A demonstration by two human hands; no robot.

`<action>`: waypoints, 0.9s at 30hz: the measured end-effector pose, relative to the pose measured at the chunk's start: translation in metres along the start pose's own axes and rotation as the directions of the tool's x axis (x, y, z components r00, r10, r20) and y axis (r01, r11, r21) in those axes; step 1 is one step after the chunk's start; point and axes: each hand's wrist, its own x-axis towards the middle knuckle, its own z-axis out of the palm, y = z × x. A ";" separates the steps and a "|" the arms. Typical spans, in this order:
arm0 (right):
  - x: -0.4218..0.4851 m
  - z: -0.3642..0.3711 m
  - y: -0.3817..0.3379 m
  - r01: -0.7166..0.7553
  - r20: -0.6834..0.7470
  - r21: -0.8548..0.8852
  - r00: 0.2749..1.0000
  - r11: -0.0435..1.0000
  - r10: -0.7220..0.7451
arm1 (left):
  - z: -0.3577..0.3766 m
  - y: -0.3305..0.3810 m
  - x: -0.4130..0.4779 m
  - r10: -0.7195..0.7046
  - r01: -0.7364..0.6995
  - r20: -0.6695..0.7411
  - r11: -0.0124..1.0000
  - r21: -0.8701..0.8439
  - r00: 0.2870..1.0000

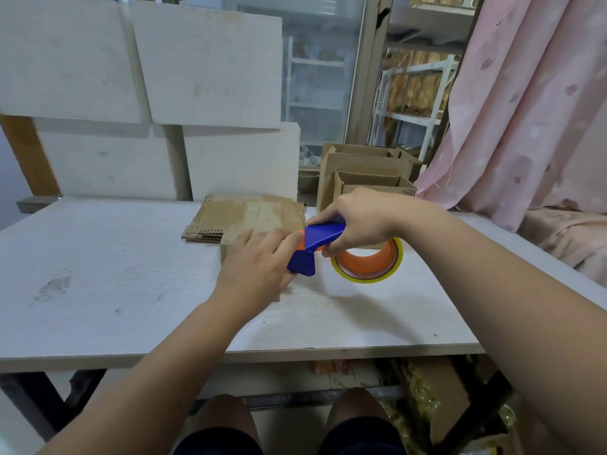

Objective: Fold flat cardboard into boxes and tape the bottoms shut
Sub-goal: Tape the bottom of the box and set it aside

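- Knees (226, 412) w/ dark shorts at bottom edge, below front of white table (98, 274).
- L hand (259, 267) lies flat, fingers straight, palm down on top of small brown box (229, 249) mid-table; box mostly hidden under hand, so can't tell how its flaps sit.
- R hand (364, 221) has fingers curled tight round blue tape dispenser (323, 236), thumb along top, holding it at box's right side, nose just beside L hand's fingertips.
- Tape roll (368, 262), orange core w/ yellowish tape, sits in dispenser under R wrist, low over tabletop; touching or not, can't tell.
- Flat cardboard stack (246, 213) just behind box, toward back of table.
- Folded boxes (364, 178), open tops up, at back right beside pink curtain (525, 126).
- White boards (197, 60) stand behind table.
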 end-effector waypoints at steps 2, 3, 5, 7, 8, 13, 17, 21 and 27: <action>0.004 -0.003 0.002 -0.013 0.035 0.031 0.999 0.999 0.011 | 0.003 0.000 0.001 -0.023 0.021 -0.053 0.999 -0.034 0.998; 0.005 -0.004 0.003 -0.018 0.054 0.052 0.998 0.998 0.015 | 0.005 -0.002 0.001 -0.020 0.017 -0.071 0.999 -0.044 0.997; 0.008 -0.006 0.005 -0.031 0.093 0.097 0.995 0.995 0.021 | 0.005 -0.004 0.002 -0.016 0.010 -0.082 0.997 -0.075 0.997; 0.010 -0.007 0.009 -0.042 0.132 0.176 0.991 0.983 0.019 | 0.001 -0.008 0.006 -0.029 0.022 -0.064 0.995 -0.100 0.998; 0.010 -0.007 0.012 -0.048 0.158 0.238 0.987 0.970 0.010 | -0.004 -0.008 0.008 -0.024 0.018 -0.056 0.994 -0.105 0.998; 0.016 0.009 0.022 -0.069 0.288 0.397 0.956 0.915 -0.053 | -0.015 -0.005 0.022 0.041 -0.045 0.329 0.999 0.003 0.943; 0.018 0.031 0.031 -0.130 0.330 0.537 0.942 0.834 -0.065 | -0.011 -0.011 0.019 0.125 -0.120 0.359 0.992 -0.037 0.925; 0.011 0.051 0.040 -0.302 0.492 0.732 0.854 0.611 -0.167 | -0.021 -0.015 0.028 0.164 -0.114 0.479 0.985 -0.131 0.863; 0.004 0.072 0.055 -0.397 0.515 0.833 0.811 0.386 -0.278 | -0.037 -0.022 0.042 0.108 0.049 0.576 0.967 -0.251 0.810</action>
